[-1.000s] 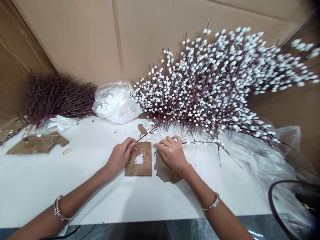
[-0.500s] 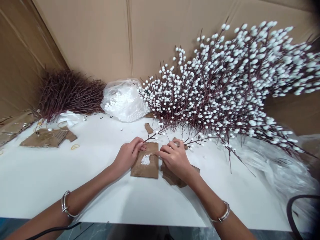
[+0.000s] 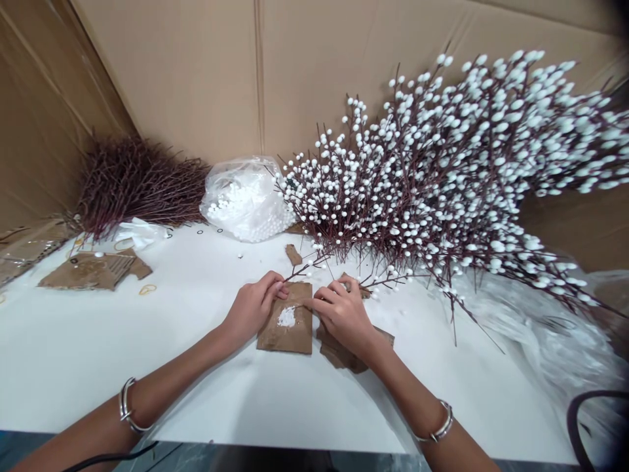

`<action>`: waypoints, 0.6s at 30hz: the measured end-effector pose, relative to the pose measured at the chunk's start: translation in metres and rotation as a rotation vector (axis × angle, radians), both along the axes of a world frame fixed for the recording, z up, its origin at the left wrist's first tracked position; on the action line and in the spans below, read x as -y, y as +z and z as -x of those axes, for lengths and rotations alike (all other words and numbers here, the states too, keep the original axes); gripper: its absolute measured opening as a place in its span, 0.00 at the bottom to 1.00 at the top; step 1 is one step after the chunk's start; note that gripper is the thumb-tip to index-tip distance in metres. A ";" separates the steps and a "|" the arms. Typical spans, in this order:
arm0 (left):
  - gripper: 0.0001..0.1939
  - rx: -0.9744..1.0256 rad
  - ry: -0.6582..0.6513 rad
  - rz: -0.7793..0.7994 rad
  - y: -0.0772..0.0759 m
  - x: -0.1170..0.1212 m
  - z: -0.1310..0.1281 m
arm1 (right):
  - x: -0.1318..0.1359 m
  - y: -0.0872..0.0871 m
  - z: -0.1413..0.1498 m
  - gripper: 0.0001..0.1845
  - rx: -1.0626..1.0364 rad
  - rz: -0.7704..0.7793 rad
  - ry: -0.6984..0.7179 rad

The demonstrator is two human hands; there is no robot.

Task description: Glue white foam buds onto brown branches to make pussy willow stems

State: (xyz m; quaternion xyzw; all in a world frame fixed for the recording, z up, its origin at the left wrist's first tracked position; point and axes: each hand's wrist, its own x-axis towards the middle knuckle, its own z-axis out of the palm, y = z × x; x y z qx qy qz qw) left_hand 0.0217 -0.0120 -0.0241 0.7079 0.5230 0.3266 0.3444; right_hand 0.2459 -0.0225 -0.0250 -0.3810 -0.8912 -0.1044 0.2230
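My left hand is closed in a pinch at the upper left of a small cardboard piece. A thin brown berry twig with white berries runs out from its fingertips to the upper right. White paste lies smeared on the cardboard. My right hand hovers at the cardboard's right edge, its fingers curled together; what they hold, if anything, is hidden. Beneath it lies a torn, darker cardboard scrap. Just beyond that hand, another berry twig stretches to the right.
A large heap of white-berried branches fills the back right. Next to it are a clear bag of white berries and bare brown twigs. Cardboard scraps lie left, crumpled plastic right. Cardboard walls stand behind.
The view has shifted very slightly. Both hands stay almost in place over the cardboard, with the twig still at my left fingertips.
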 end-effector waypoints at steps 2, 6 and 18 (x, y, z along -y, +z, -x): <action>0.12 -0.001 -0.001 -0.004 0.000 0.000 0.000 | 0.000 0.000 0.000 0.14 0.002 0.014 -0.001; 0.12 0.001 0.000 -0.014 0.000 0.001 -0.001 | -0.002 0.000 0.000 0.14 0.004 0.041 -0.004; 0.12 -0.003 -0.006 -0.007 -0.002 -0.001 0.000 | -0.005 -0.005 -0.002 0.14 -0.077 0.124 0.024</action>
